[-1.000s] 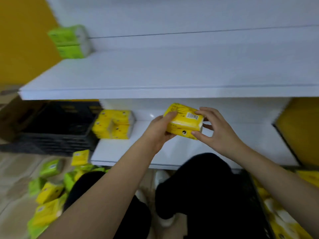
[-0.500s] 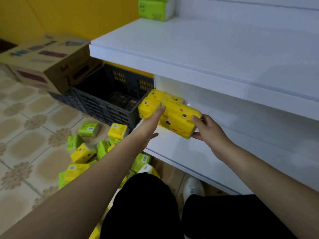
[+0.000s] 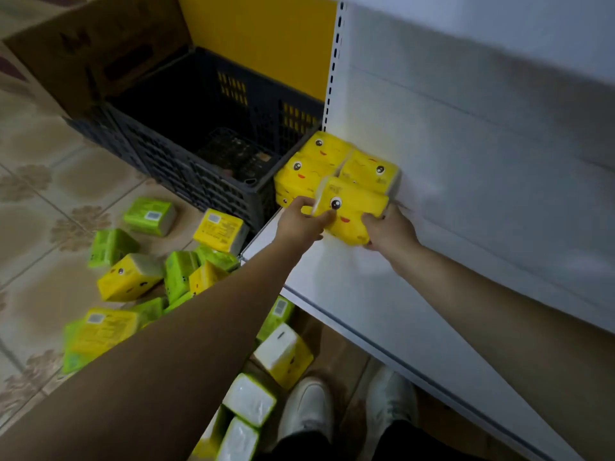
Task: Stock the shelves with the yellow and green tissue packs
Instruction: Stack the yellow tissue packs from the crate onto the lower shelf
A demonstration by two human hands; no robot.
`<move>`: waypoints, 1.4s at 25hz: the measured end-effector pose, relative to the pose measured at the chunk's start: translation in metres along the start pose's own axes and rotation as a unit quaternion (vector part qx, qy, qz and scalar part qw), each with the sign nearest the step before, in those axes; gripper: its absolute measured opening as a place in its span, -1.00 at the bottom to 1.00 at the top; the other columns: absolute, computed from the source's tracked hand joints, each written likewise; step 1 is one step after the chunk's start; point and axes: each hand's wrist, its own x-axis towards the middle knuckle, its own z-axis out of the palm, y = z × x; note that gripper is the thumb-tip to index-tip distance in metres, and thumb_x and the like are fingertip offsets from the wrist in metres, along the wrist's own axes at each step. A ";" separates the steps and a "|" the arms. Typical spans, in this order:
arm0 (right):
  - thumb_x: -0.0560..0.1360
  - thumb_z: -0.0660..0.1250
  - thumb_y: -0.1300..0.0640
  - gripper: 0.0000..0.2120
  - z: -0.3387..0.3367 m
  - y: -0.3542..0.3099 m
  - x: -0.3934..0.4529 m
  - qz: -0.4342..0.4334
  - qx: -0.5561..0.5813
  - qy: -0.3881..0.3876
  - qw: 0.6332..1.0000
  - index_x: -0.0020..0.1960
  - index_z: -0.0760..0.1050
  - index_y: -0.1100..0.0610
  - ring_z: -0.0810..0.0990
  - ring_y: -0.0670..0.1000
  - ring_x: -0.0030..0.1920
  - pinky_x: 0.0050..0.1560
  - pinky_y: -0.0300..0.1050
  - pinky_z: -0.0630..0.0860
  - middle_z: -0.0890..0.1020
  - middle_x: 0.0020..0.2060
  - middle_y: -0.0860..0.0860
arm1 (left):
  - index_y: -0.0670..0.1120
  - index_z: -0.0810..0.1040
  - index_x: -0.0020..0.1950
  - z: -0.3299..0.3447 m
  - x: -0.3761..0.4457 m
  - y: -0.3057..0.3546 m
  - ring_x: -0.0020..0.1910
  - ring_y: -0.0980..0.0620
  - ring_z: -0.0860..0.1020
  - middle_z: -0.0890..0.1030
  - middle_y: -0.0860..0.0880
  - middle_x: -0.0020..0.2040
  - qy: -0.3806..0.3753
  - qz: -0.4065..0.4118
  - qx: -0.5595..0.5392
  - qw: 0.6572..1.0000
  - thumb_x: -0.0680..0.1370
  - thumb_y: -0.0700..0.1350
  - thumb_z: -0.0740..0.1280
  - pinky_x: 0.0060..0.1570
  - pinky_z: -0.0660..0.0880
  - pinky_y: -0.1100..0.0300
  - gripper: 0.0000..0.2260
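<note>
Left hand (image 3: 301, 221) and right hand (image 3: 386, 229) grasp a yellow tissue pack (image 3: 352, 212) by its ends; probably light, soft and squashable, its film wrap slippery.

To your left a dark plastic crate (image 3: 186, 154) sits on the patterned tile floor (image 3: 36, 181), its lattice walls showing a few small items inside that you cannot make out. A brown cardboard box (image 3: 96, 51) touches its far side. Behind both runs a yellow wall (image 3: 266, 38). Below, you see your two white shoes (image 3: 346, 407) on the floor.
</note>
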 end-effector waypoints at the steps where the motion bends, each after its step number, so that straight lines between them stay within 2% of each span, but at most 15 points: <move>1: 0.39 0.25 -0.11 -0.43 0.005 0.001 0.014 0.002 -0.026 0.003 1.000 0.33 0.36 0.14 0.54 0.27 0.14 0.09 0.10 0.56 0.51 0.22 0.19 | -0.15 0.47 0.24 0.005 0.015 -0.003 -0.09 -0.12 0.61 0.57 -0.17 -0.05 -0.002 -0.016 -0.010 1.000 0.48 -0.08 0.47 -0.10 0.63 0.04 -0.61; 4: 0.34 0.27 -0.09 -0.43 0.021 0.011 0.039 0.040 0.058 -0.005 0.998 0.33 0.40 0.02 0.53 0.24 0.20 0.21 0.11 0.50 0.54 0.24 0.13 | -0.13 0.42 0.34 0.022 0.044 -0.006 0.04 -0.14 0.61 0.59 -0.18 0.08 -0.015 -0.055 -0.041 0.998 0.36 -0.04 0.46 0.13 0.57 -0.08 -0.42; 6: 0.36 0.28 -0.07 -0.55 0.028 0.014 0.038 0.070 0.137 -0.026 0.988 0.24 0.43 -0.07 0.54 0.19 0.18 0.22 0.14 0.51 0.56 0.21 0.09 | -0.14 0.33 0.40 0.033 0.055 -0.011 0.06 -0.12 0.56 0.56 -0.16 0.07 -0.013 -0.073 -0.088 0.993 0.24 0.01 0.42 0.21 0.51 -0.11 -0.25; 9: 0.55 0.24 -0.01 -0.61 0.020 0.014 0.031 0.107 0.159 -0.058 0.980 0.35 0.36 0.02 0.51 0.13 0.20 0.14 0.01 0.55 0.48 0.24 0.05 | -0.16 0.22 0.43 0.035 0.027 0.000 0.05 -0.17 0.55 0.51 -0.22 0.02 -0.004 -0.096 -0.112 0.989 0.31 -0.02 0.38 0.12 0.53 -0.06 -0.27; 11: 0.58 0.19 -0.05 -0.53 -0.003 0.019 0.018 0.106 0.101 -0.043 0.988 0.43 0.29 0.11 0.50 0.16 0.23 0.21 0.05 0.52 0.44 0.27 0.09 | -0.20 0.21 0.43 0.036 -0.004 0.012 0.04 -0.18 0.55 0.49 -0.20 -0.03 -0.017 -0.097 -0.047 0.994 0.48 -0.10 0.33 0.09 0.55 -0.06 -0.42; 15: 0.58 0.14 -0.09 -0.41 -0.089 0.029 -0.041 0.076 0.012 0.018 0.997 0.53 0.15 0.14 0.44 0.18 0.30 0.33 0.06 0.39 0.33 0.42 0.11 | -0.17 0.32 0.43 0.065 -0.089 0.053 0.22 -0.18 0.52 0.51 -0.23 0.27 -0.115 -0.025 0.192 0.974 0.55 -0.07 0.31 0.25 0.49 -0.06 -0.53; 20: 0.57 0.14 -0.09 -0.41 -0.245 0.065 -0.156 0.088 0.021 0.109 0.990 0.54 0.15 0.09 0.41 0.13 0.32 0.30 0.01 0.39 0.32 0.44 0.04 | -0.01 0.36 0.45 0.156 -0.237 0.128 0.28 -0.02 0.48 0.46 -0.04 0.38 -0.298 0.135 0.365 0.872 0.58 0.06 0.23 0.27 0.42 0.17 -0.55; 22: 0.54 0.20 -0.06 -0.48 -0.304 0.091 -0.208 0.083 0.044 0.133 0.987 0.46 0.28 0.05 0.43 0.10 0.29 0.28 -0.01 0.40 0.40 0.35 0.04 | -0.01 0.33 0.48 0.201 -0.304 0.141 0.33 0.00 0.43 0.42 -0.01 0.42 -0.336 0.226 0.414 0.815 0.60 0.07 0.20 0.21 0.34 0.23 -0.55; 24: 0.44 0.24 0.00 -0.78 -0.355 0.128 -0.264 0.087 0.078 0.150 0.982 0.06 0.47 0.02 0.47 0.08 0.06 0.09 -0.05 0.43 0.48 0.03 0.04 | -0.04 0.32 0.48 0.248 -0.371 0.140 0.34 -0.02 0.42 0.42 -0.05 0.41 -0.368 0.314 0.435 0.760 0.61 0.05 0.19 0.23 0.34 0.20 -0.55; 25: 0.42 0.23 0.05 -0.91 -0.376 0.152 -0.292 0.097 0.097 0.169 0.976 -0.12 0.43 0.06 0.44 0.08 -0.05 -0.03 -0.04 0.39 0.46 -0.10 0.05 | -0.04 0.33 0.47 0.272 -0.403 0.133 0.33 -0.04 0.42 0.43 -0.07 0.38 -0.387 0.349 0.440 0.731 0.61 0.04 0.18 0.26 0.36 0.16 -0.56; 26: 0.43 0.23 0.10 -0.93 -0.396 0.183 -0.322 0.118 0.120 0.193 0.967 -0.18 0.42 0.10 0.42 0.08 -0.09 -0.07 -0.01 0.39 0.43 -0.15 0.08 | -0.05 0.33 0.47 0.295 -0.437 0.123 0.31 -0.06 0.43 0.44 -0.10 0.36 -0.410 0.374 0.447 0.702 0.61 0.04 0.18 0.27 0.38 0.11 -0.57; 29: 0.55 0.22 0.11 -0.73 -0.431 0.295 -0.410 0.222 0.186 0.264 0.920 0.17 0.50 0.23 0.54 0.14 0.08 0.08 0.04 0.50 0.55 0.05 0.16 | -0.05 0.38 0.43 0.358 -0.523 0.080 0.25 -0.12 0.46 0.45 -0.14 0.28 -0.477 0.409 0.477 0.614 0.59 0.06 0.21 0.21 0.43 0.05 -0.57; 30: 0.58 0.21 0.11 -0.70 -0.433 0.337 -0.441 0.255 0.192 0.276 0.906 0.23 0.47 0.24 0.54 0.15 0.08 0.01 -0.01 0.50 0.55 0.10 0.14 | -0.07 0.42 0.38 0.376 -0.545 0.061 0.21 -0.14 0.48 0.47 -0.15 0.24 -0.496 0.416 0.484 0.589 0.58 0.06 0.22 0.16 0.45 0.05 -0.59; 32: 0.60 0.21 0.07 -0.69 -0.425 0.408 -0.488 0.315 0.183 0.289 0.886 0.26 0.45 0.21 0.51 0.13 0.01 -0.11 -0.03 0.46 0.52 0.06 0.15 | -0.10 0.49 0.27 0.402 -0.571 0.024 0.12 -0.14 0.52 0.51 -0.16 0.16 -0.517 0.419 0.497 0.556 0.56 0.07 0.23 0.05 0.48 0.06 -0.64; 35: 0.58 0.25 -0.01 -0.54 -0.395 0.482 -0.534 0.392 0.164 0.291 0.857 0.40 0.35 0.18 0.51 0.22 0.18 0.10 0.09 0.49 0.48 0.25 0.21 | -0.07 0.47 0.25 0.413 -0.586 -0.034 0.08 -0.12 0.52 0.50 -0.11 0.17 -0.515 0.413 0.544 0.518 0.57 0.09 0.19 0.01 0.51 0.02 -0.66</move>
